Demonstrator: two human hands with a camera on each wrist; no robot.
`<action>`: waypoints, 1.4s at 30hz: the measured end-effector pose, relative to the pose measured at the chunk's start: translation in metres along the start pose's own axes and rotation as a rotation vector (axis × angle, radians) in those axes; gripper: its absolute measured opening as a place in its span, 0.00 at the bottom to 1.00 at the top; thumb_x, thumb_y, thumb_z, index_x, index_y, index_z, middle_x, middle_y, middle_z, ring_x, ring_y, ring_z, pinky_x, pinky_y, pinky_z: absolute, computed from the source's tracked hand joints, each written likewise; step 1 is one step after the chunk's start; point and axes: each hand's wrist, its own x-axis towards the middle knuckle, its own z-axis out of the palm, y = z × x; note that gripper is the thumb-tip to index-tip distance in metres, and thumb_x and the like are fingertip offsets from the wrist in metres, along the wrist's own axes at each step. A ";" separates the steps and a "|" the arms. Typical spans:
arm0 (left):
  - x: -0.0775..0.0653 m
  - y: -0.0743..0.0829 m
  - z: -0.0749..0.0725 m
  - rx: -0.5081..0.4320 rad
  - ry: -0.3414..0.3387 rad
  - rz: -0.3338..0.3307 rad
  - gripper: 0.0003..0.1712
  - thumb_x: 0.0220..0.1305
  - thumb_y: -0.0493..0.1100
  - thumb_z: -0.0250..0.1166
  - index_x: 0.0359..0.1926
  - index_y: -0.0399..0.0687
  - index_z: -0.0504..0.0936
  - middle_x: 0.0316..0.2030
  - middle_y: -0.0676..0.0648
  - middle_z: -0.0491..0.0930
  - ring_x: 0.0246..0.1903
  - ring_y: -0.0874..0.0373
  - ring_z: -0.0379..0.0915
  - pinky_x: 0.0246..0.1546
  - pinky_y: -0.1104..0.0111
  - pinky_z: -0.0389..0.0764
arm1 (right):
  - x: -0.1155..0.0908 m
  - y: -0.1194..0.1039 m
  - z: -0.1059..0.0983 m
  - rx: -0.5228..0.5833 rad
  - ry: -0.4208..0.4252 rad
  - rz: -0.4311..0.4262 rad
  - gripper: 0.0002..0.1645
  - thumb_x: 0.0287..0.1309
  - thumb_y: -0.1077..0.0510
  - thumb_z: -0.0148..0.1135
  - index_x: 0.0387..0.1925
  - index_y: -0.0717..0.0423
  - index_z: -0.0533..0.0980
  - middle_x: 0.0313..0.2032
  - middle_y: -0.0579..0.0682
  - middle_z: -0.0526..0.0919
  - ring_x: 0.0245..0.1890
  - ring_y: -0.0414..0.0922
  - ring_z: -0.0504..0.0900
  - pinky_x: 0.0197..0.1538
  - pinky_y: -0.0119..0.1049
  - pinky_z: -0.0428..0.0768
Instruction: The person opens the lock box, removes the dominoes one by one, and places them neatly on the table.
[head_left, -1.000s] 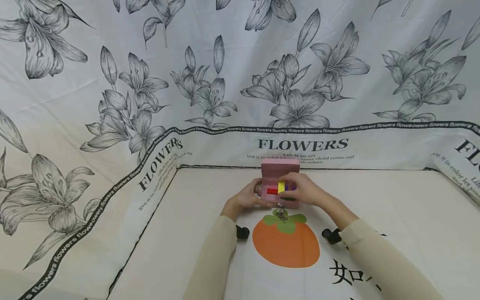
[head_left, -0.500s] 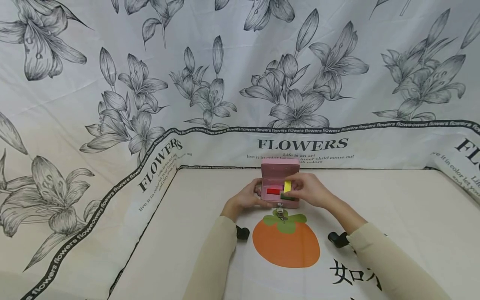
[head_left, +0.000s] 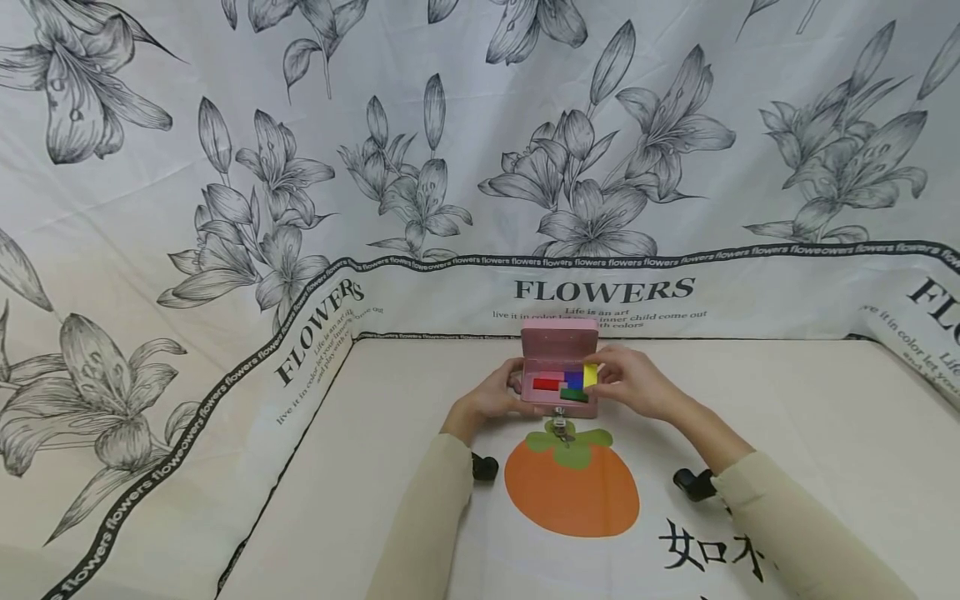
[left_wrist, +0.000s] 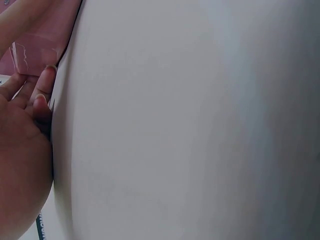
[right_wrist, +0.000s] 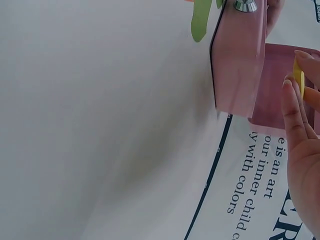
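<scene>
A pink metal box (head_left: 559, 340) stands with its lid raised against the back of the table in the head view. In it lie a red block (head_left: 546, 384), a blue block (head_left: 573, 380) and a green block (head_left: 574, 395). My left hand (head_left: 489, 395) holds the box by its left side. Between thumb and fingertips, my right hand (head_left: 639, 383) pinches a yellow block (head_left: 590, 376) at the box's right end. The right wrist view shows that yellow block (right_wrist: 299, 80) edge-on, with the box's outer wall (right_wrist: 237, 65) beside it.
A small lock with keys (head_left: 559, 423) hangs at the box front. Below it, an orange persimmon print (head_left: 572, 487) marks the white table cover. Behind the box rises a flower-printed curtain (head_left: 607, 292).
My right hand has moved to the right with the yellow block, from the middle of the box to its right end. The blue block is now uncovered. My left hand stays put.
</scene>
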 end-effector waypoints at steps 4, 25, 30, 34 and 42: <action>0.001 -0.001 0.000 0.002 0.001 0.014 0.56 0.47 0.33 0.82 0.75 0.47 0.62 0.45 0.44 0.74 0.44 0.56 0.67 0.52 0.62 0.68 | -0.004 0.003 -0.004 -0.017 0.009 0.017 0.28 0.57 0.63 0.75 0.58 0.68 0.79 0.47 0.58 0.79 0.41 0.48 0.83 0.41 0.35 0.82; 0.001 0.000 -0.001 0.011 -0.005 0.007 0.56 0.48 0.35 0.82 0.75 0.47 0.62 0.44 0.46 0.72 0.45 0.56 0.66 0.51 0.63 0.68 | -0.019 0.027 -0.020 -0.079 0.016 0.034 0.28 0.55 0.64 0.75 0.56 0.70 0.78 0.46 0.61 0.80 0.38 0.49 0.82 0.38 0.35 0.80; 0.002 -0.001 -0.001 0.030 -0.005 0.013 0.57 0.48 0.36 0.83 0.76 0.48 0.61 0.43 0.47 0.72 0.45 0.56 0.66 0.51 0.62 0.68 | -0.020 0.033 -0.019 -0.087 -0.007 0.039 0.27 0.55 0.64 0.75 0.56 0.70 0.78 0.46 0.61 0.80 0.38 0.49 0.82 0.40 0.35 0.80; 0.002 -0.002 -0.001 0.041 -0.002 0.014 0.57 0.48 0.37 0.83 0.76 0.47 0.60 0.43 0.47 0.72 0.44 0.57 0.66 0.50 0.63 0.68 | -0.020 0.037 -0.017 -0.077 -0.034 0.070 0.27 0.56 0.63 0.75 0.56 0.69 0.79 0.46 0.61 0.80 0.38 0.49 0.81 0.41 0.35 0.81; 0.001 -0.002 -0.001 0.044 0.001 0.004 0.56 0.49 0.38 0.83 0.76 0.48 0.61 0.42 0.46 0.72 0.45 0.56 0.67 0.51 0.62 0.68 | -0.019 0.042 -0.013 -0.092 -0.068 0.116 0.27 0.56 0.61 0.75 0.56 0.67 0.79 0.41 0.57 0.80 0.35 0.47 0.77 0.38 0.36 0.78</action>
